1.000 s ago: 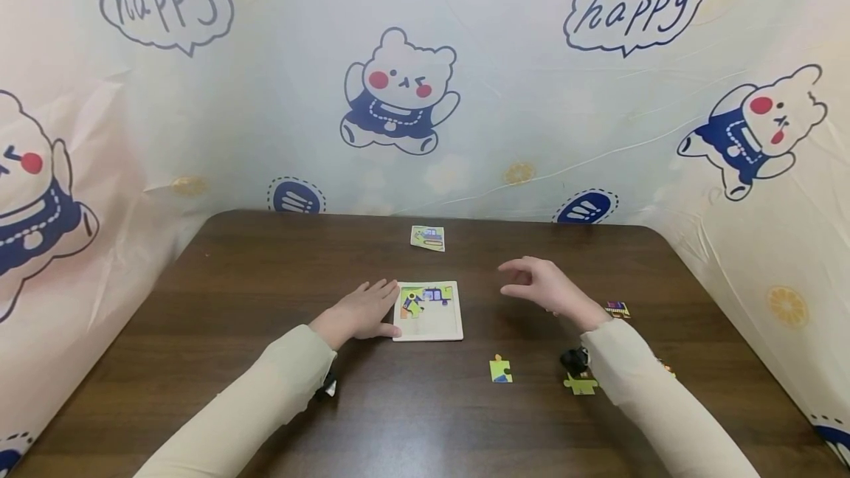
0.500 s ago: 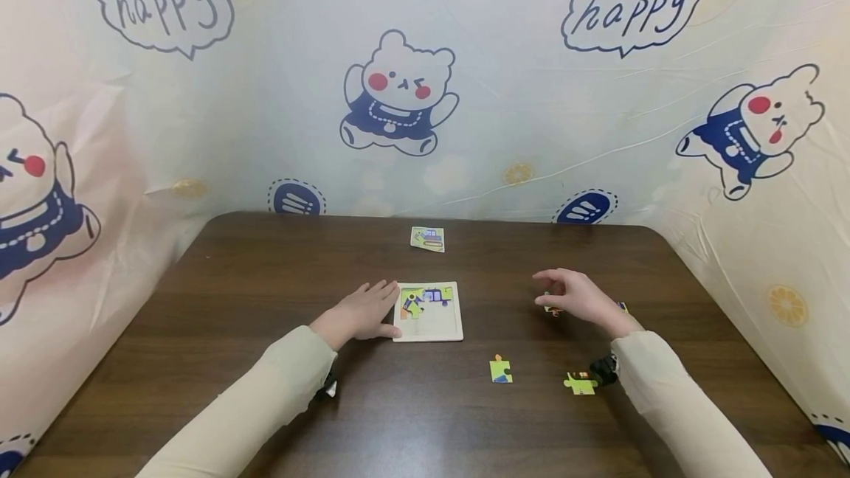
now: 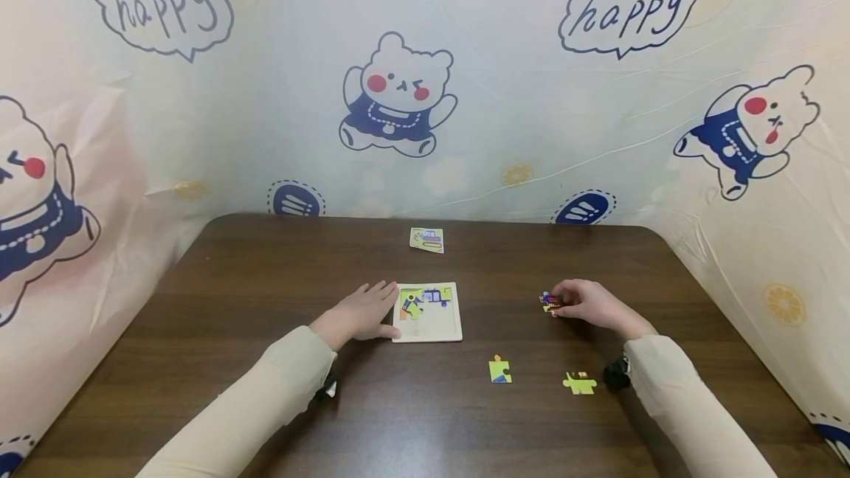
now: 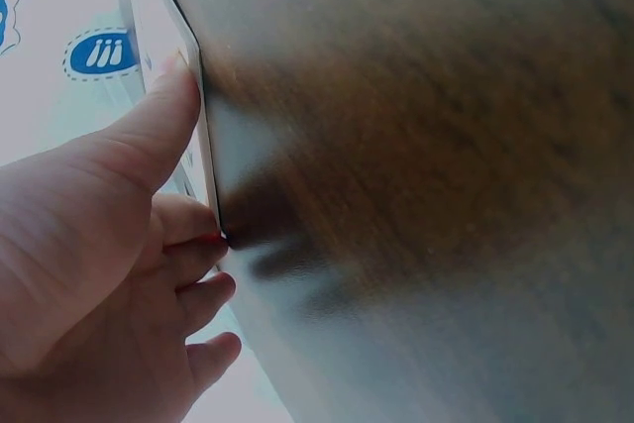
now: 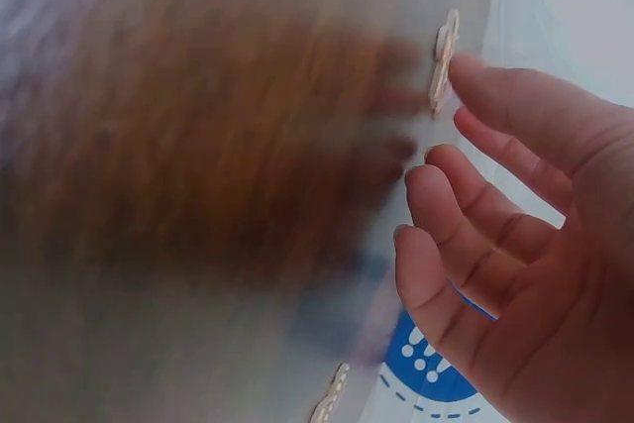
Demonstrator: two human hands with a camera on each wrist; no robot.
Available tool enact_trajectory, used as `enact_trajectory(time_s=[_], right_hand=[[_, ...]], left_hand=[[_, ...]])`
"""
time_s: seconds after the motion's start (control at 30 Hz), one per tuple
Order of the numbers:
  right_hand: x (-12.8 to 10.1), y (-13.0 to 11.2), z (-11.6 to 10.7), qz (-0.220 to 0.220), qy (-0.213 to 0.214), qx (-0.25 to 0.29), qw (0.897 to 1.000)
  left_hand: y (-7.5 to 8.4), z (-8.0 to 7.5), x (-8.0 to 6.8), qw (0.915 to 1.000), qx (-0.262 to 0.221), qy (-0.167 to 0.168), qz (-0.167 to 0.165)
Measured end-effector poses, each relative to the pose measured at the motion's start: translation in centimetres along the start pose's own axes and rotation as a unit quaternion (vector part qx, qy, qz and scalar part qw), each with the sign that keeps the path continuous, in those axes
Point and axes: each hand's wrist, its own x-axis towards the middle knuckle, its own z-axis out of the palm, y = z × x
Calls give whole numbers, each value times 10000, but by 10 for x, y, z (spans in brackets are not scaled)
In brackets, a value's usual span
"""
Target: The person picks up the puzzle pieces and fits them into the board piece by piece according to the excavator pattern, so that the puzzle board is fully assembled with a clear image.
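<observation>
A white puzzle tray [image 3: 428, 327] with a few pieces fitted along its top lies mid-table. My left hand [image 3: 361, 313] rests flat beside it, and its thumb [image 4: 163, 111] leans against the tray's edge [image 4: 203, 136]. My right hand [image 3: 587, 303] is low over the table at the right. Its fingers are loosely curled and one fingertip [image 5: 466, 71] touches a small multicoloured puzzle piece [image 3: 548, 302] [image 5: 441, 71] lying on the wood. The other fingers stay apart from that piece.
A yellow-green loose piece [image 3: 500, 370] and a lime piece [image 3: 580, 383] lie near the front right. A picture card [image 3: 427, 240] sits toward the back edge. The dark wooden table [image 3: 265, 279] is fenced in by printed plastic sheeting [image 3: 465, 131].
My right hand has moved right from near the tray and come down onto the small piece. The left hand and tray have not moved.
</observation>
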Motion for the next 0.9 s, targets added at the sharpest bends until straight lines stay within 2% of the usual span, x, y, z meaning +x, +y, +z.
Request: enact_trajectory(time_s=[0.37,0.9], right_hand=[[2,6,2,129,-73,-15,9999],[4,5,0,27,-25,20,10000]], left_hand=[[1,0,-1,10000,-14,-36,-16],[0,-1,-1,10000,-7,-16,36]])
